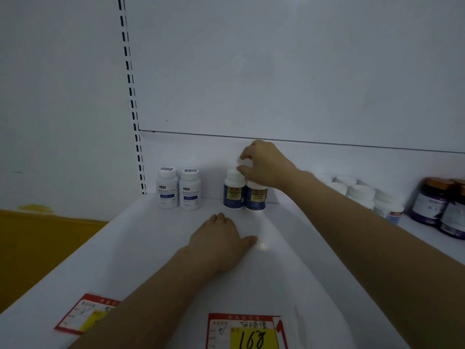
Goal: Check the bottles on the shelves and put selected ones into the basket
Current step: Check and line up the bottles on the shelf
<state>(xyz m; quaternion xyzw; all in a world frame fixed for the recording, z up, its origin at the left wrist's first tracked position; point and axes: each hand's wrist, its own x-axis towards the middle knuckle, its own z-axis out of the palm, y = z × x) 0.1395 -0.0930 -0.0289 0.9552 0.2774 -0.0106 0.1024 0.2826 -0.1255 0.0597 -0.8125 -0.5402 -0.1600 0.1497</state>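
On the white shelf point(156, 248) two white bottles with dark blue labels stand side by side near the back. My right hand point(264, 165) reaches over them and grips a white-capped bottle point(245, 162) behind the right blue-label bottle point(255, 199); most of that gripped bottle is hidden. The left blue-label bottle point(234, 193) stands just below my fingers. Two white bottles with pale labels point(167, 188) point(190, 190) stand further left. My left hand point(221, 238) rests palm down on the shelf in front of the bottles. No basket is in view.
More white-capped bottles point(359, 195) and dark purple jars point(432, 202) stand at the right along the back panel. Red and yellow price tags point(247, 331) point(85, 313) sit on the shelf's front edge. A slotted upright point(133, 104) runs up the left; yellow floor shows at lower left.
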